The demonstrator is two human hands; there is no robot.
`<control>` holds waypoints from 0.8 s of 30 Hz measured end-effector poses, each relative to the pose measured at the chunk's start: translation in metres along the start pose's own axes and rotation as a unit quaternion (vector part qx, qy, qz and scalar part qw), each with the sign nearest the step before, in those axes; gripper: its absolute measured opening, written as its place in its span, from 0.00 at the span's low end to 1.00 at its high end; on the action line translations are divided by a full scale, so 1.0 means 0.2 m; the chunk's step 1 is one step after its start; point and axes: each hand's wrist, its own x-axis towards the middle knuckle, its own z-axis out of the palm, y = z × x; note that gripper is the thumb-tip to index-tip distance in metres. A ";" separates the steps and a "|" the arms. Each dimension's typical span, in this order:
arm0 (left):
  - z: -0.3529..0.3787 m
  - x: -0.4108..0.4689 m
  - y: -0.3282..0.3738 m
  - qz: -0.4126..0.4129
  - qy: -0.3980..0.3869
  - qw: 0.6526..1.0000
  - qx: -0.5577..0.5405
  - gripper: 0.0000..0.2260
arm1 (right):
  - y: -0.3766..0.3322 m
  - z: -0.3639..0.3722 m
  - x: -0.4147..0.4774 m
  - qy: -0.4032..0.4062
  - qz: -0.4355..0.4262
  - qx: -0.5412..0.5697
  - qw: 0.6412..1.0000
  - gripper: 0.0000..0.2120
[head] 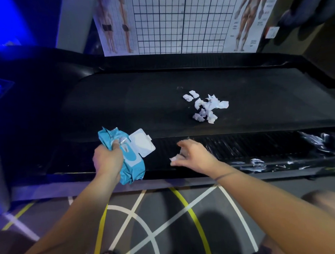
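Holding the wipe pack (134, 157) low in the middle of the frame, the left hand (108, 161) had its fingers curled tight round it. The right hand (193, 156) pinched a white scrap (175, 158) just beside. A firm pinch looked best, since the pile of scraps (206, 107) lay higher up on the black belt (123, 109).

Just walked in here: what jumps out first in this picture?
The bright blue wipes pack, lid flipped open, clutched in the left grip over the treadmill's near edge. Next, the heap of torn white paper scraps on the black treadmill belt, and the right grip pinching one more white scrap.
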 end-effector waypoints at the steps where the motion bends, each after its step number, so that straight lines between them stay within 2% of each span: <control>1: 0.01 0.00 0.00 -0.002 -0.004 1.000 -0.002 0.06 | 0.02 0.02 0.00 -0.022 -0.014 -0.051 0.998 0.28; 3: 0.02 0.01 0.00 -0.005 -0.007 1.000 -0.005 0.06 | 0.04 0.04 -0.02 -0.019 -0.056 -0.094 0.994 0.17; 4: 0.02 0.01 -0.01 -0.006 -0.007 1.000 -0.008 0.06 | 0.05 0.06 -0.03 0.016 -0.078 -0.103 0.991 0.15; 5: 0.02 0.01 -0.01 -0.007 -0.008 1.000 -0.010 0.07 | 0.05 0.08 -0.04 0.074 -0.095 -0.116 0.986 0.18; 7: 0.03 0.02 -0.02 -0.011 -0.009 1.000 -0.016 0.07 | 0.06 0.13 -0.04 0.172 -0.092 -0.150 0.969 0.30; 8: 0.03 0.01 -0.02 -0.017 -0.010 1.000 -0.023 0.07 | 0.06 0.14 -0.05 0.164 -0.066 -0.162 0.971 0.37; 10: 0.04 0.01 -0.03 -0.030 -0.013 0.999 -0.040 0.07 | 0.06 0.18 -0.08 0.037 -0.002 -0.193 0.980 0.48; 12: 0.05 0.00 -0.05 -0.045 -0.015 0.997 -0.054 0.08 | 0.06 0.21 -0.10 -0.048 0.027 -0.239 0.969 0.53; 14: 0.05 -0.01 -0.06 -0.064 -0.020 0.996 -0.061 0.09 | 0.05 0.23 -0.08 -0.060 0.051 -0.243 0.967 0.53; 18: 0.06 -0.01 -0.06 -0.088 -0.031 0.993 -0.074 0.10 | 0.01 0.18 0.08 -0.096 0.088 -0.230 0.964 0.43; 24: 0.05 -0.01 -0.07 -0.085 -0.025 0.993 -0.076 0.11 | 0.01 0.15 0.24 -0.103 0.125 -0.247 0.956 0.43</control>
